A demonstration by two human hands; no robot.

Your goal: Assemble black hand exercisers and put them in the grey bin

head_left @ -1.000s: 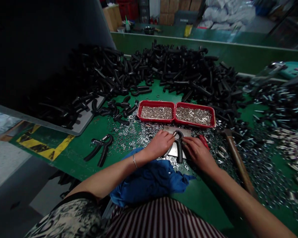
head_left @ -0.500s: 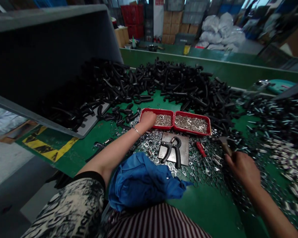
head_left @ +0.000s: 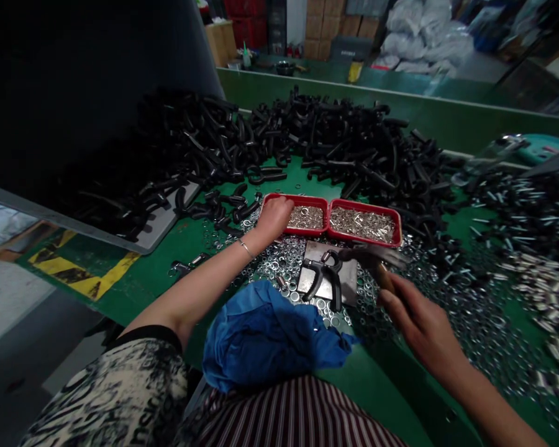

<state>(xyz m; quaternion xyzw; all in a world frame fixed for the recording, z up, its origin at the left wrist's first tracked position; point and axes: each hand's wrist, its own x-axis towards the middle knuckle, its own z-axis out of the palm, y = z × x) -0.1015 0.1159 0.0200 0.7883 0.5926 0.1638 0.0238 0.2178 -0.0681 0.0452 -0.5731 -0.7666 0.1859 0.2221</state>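
My left hand [head_left: 276, 217] reaches into the left end of a red tray [head_left: 327, 217] of small metal pins and rings. Its fingers are bent together; what they hold, if anything, is hidden. My right hand [head_left: 417, 316] is closed around the wooden handle of a hammer [head_left: 384, 277]. The hammer's head, blurred, hangs over the right edge of a metal plate [head_left: 311, 254]. On that plate lies a black hand grip strengthener [head_left: 336, 290] with two handles and a small spring at its top. Loose metal rings [head_left: 274, 267] surround the plate.
Black handle parts [head_left: 354, 139] are heaped along the back and spill from a grey bin [head_left: 209, 56] at left. A blue cloth [head_left: 270, 341] lies in front of me. Screws [head_left: 526, 192] and metal springs or sleeves [head_left: 540, 292] are piled at right.
My right hand has brought the hammer leftward from the right side to the plate's edge, over the red-handled tool. My left hand stays in the tray. The view has tilted down slightly.
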